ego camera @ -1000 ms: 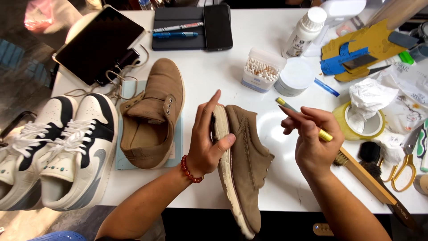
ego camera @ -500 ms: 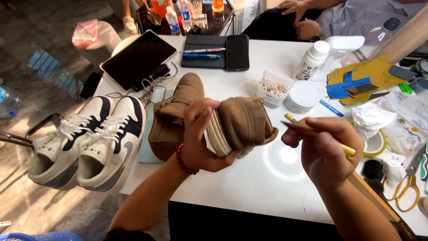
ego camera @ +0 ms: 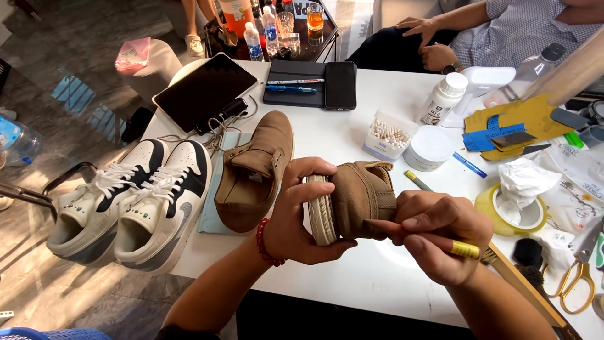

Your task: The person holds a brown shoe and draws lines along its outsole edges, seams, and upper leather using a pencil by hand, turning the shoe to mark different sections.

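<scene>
**Tan shoe held sole-out above the worktop**

We take the tan shoe in our hands (ego camera: 358,201) as the landmark. Far to its left, a pair of white-and-black sneakers (ego camera: 129,204) stands at the edge of the white worktop (ego camera: 371,283). Behind them, up and left of the held shoe, lies a dark tablet (ego camera: 204,91) with cables trailing from it. Just left of the held shoe, its tan partner (ego camera: 255,173) rests on a pale blue mat (ego camera: 211,211).

Our left hand (ego camera: 299,217), with a red bead bracelet (ego camera: 265,242) at the wrist, is closed around the held shoe, fingers curled over the top and thumb beneath, the ribbed pale sole facing us. The shoe is lifted off the worktop, lying on its side.

Just right of it, our right hand (ego camera: 437,236) is closed on a yellow pen-like tool (ego camera: 462,250), forefinger stretched along it so the tip meets the shoe's side.

Behind the shoe and slightly right stand a box of cotton swabs (ego camera: 389,133), a round white tub (ego camera: 429,148) and a white bottle (ego camera: 443,99). Further right sits a yellow tape ring holding crumpled tissue (ego camera: 522,182), and at the far right lie yellow-handled scissors (ego camera: 576,286).
</scene>
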